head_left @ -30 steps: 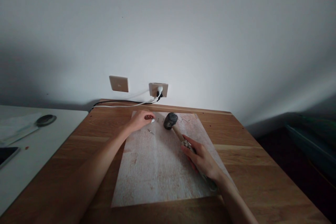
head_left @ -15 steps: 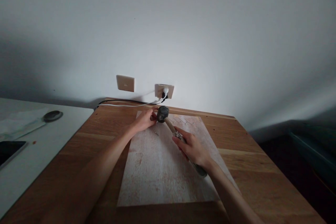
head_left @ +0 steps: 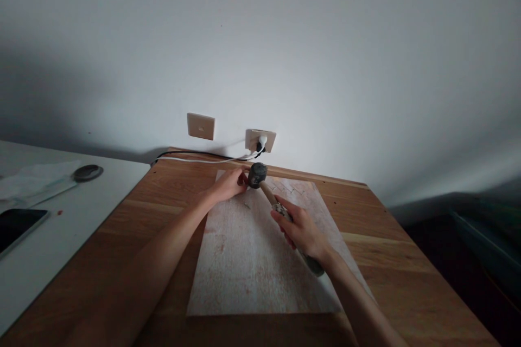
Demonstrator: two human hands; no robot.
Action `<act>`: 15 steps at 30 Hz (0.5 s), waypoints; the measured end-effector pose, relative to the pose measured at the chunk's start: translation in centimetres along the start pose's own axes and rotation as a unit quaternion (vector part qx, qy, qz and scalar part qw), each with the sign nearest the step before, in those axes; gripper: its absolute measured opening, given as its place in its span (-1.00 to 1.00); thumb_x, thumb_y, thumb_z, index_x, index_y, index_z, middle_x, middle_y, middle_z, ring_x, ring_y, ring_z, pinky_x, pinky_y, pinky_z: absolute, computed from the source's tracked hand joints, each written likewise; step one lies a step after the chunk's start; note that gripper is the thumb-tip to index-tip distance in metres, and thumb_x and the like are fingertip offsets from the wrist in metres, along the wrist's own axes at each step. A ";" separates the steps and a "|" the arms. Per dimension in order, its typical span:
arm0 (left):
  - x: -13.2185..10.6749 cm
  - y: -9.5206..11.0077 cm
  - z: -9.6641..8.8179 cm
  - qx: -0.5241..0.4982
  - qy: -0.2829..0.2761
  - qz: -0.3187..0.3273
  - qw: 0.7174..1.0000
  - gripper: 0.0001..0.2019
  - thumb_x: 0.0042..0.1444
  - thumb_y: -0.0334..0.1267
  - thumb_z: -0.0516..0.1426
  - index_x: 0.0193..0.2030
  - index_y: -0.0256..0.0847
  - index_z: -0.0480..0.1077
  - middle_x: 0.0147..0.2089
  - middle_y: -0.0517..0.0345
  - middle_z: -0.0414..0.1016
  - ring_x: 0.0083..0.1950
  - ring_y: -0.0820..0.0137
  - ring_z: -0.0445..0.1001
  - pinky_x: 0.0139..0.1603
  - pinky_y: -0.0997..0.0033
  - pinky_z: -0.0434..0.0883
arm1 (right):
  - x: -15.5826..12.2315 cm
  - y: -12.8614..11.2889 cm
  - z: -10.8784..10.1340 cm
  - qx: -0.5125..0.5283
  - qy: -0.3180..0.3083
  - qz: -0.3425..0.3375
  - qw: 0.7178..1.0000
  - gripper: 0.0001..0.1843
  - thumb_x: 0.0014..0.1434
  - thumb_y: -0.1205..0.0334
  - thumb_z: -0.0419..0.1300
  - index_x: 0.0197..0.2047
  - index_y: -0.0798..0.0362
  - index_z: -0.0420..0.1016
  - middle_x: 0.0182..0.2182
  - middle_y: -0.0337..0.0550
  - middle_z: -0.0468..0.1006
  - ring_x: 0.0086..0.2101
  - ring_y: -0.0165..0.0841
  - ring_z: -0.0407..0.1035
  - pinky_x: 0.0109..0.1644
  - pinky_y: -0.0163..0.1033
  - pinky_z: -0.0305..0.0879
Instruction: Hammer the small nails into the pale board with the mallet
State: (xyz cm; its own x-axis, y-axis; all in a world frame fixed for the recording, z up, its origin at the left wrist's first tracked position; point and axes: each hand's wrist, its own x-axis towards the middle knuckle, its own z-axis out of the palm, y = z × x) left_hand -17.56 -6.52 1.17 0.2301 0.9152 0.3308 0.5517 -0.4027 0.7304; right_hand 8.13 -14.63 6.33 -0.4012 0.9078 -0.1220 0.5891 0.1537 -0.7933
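Observation:
My right hand (head_left: 303, 233) is wrapped round the handle of a hammer (head_left: 257, 175) with a chunky dark head and a pale wooden shaft. The hammer's head is over the far part of a whitish, worn-looking board (head_left: 244, 265). Close beside the head, at the board's far left, my left hand (head_left: 231, 184) has its fingers pinched together. Whatever lies between those fingertips is hidden by the hammer head. Several thin nails (head_left: 291, 188) stand in the board to the right of the head. A small metallic piece (head_left: 246, 205) lies nearer me on the board.
The board rests on a wooden table (head_left: 386, 260) against a white wall. White and black cables (head_left: 195, 158) run along its back edge to a wall socket (head_left: 260, 141). On a white table (head_left: 77, 217) at left are a phone (head_left: 20, 225), a dark oval object (head_left: 87, 173) and thin sheets (head_left: 38, 181).
The whole view has shifted slightly, so the scene sits a little further right. Both hands and the hammer keep nearly the same places over the board.

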 end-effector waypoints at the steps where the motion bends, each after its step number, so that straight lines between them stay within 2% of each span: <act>1: 0.0 0.0 0.0 0.003 0.001 -0.002 1.000 -0.43 -0.04 -0.56 0.18 0.17 -0.20 0.48 -0.28 0.22 0.63 -0.30 0.40 0.53 -0.28 0.49 0.39 | -0.1 0.0 0.0 0.000 0.002 -0.002 1.000 -0.35 0.39 0.01 0.09 0.44 0.11 0.29 -0.58 -0.36 0.40 -0.70 -0.47 0.29 -0.64 -0.40 0.22; 10: 0.1 0.2 -0.1 -0.006 -0.005 -0.021 1.000 -0.49 -0.03 -0.55 0.18 0.11 -0.20 0.48 -0.28 0.21 0.63 -0.25 0.35 0.58 -0.21 0.45 0.42 | -0.5 0.1 0.2 -0.008 0.010 -0.011 1.000 -0.37 0.39 0.01 0.09 0.43 0.08 0.31 -0.57 -0.33 0.43 -0.67 -0.45 0.31 -0.62 -0.39 0.21; 13: 0.1 0.3 -1.1 0.003 -0.010 -0.043 0.999 -0.69 -0.02 -0.46 0.22 -0.08 -0.23 0.51 -0.31 0.19 0.60 -0.26 0.34 0.56 -0.25 0.43 0.41 | -1.6 0.7 -0.1 0.013 0.009 0.001 1.000 -0.35 0.40 -0.03 0.08 0.44 0.10 0.29 -0.60 -0.37 0.39 -0.68 -0.45 0.28 -0.63 -0.39 0.19; 15: 0.2 0.5 -2.2 0.018 -0.045 -0.043 0.998 -0.82 -0.02 -0.36 0.26 -0.22 -0.23 0.50 -0.34 0.19 0.56 -0.30 0.34 0.51 -0.30 0.44 0.37 | -2.5 1.3 -0.4 0.003 0.003 0.005 1.000 -0.33 0.39 -0.06 0.08 0.43 0.14 0.30 -0.62 -0.38 0.37 -0.68 -0.45 0.27 -0.63 -0.39 0.17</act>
State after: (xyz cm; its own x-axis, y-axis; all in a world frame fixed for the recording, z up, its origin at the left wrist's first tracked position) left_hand -18.97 -6.56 2.93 0.2511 0.9444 0.2122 0.6002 -0.3239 0.7313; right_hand 10.17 -16.53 5.86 -0.3919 0.9112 -0.1268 0.5886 0.1424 -0.7958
